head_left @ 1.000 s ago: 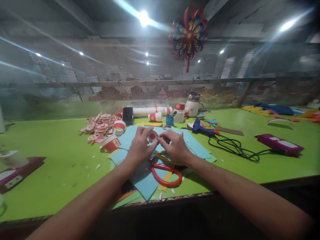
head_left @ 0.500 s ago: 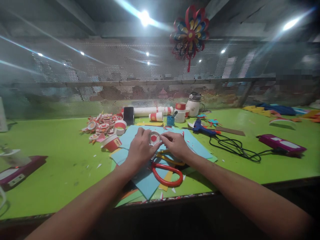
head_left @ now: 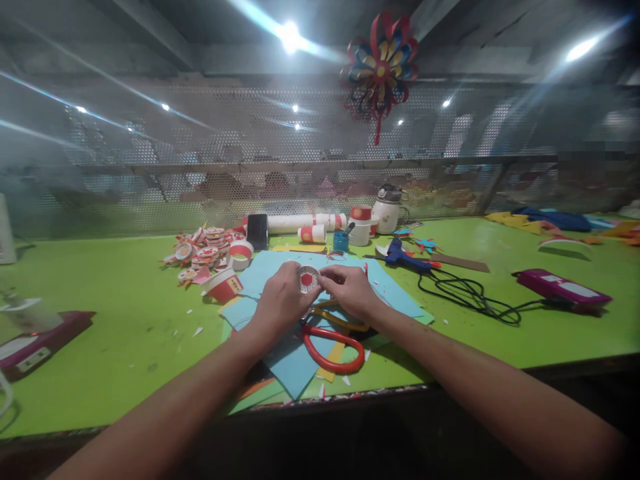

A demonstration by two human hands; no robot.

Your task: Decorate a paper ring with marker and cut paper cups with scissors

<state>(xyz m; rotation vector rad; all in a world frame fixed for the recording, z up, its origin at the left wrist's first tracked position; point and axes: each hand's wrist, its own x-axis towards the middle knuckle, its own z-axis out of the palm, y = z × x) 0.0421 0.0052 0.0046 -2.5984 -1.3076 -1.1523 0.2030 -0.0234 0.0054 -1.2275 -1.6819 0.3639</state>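
Observation:
Between my hands is a small round white piece (head_left: 309,279) with a red centre and a patterned rim, its face turned towards me. My left hand (head_left: 283,293) grips it from the left, thumb along its lower edge. From the right, my right hand (head_left: 350,290) pinches its rim between thumb and fingertips. Below the hands lie scissors with red handles (head_left: 335,350) and another tool with yellow handles (head_left: 340,317), partly hidden by my right hand. Light blue paper sheets (head_left: 295,373) are spread under everything.
Several red and white round pieces (head_left: 207,247) are heaped at the left, near a cut paper cup (head_left: 223,285). A blue glue gun (head_left: 407,257) trails a black cord to a purple power strip (head_left: 563,290). A bottle (head_left: 387,210) and blue jar (head_left: 341,241) stand behind.
Both hands stay in nearly the same place around the round piece. The fingers of my left hand have shifted slightly, and the piece's face shows a little differently.

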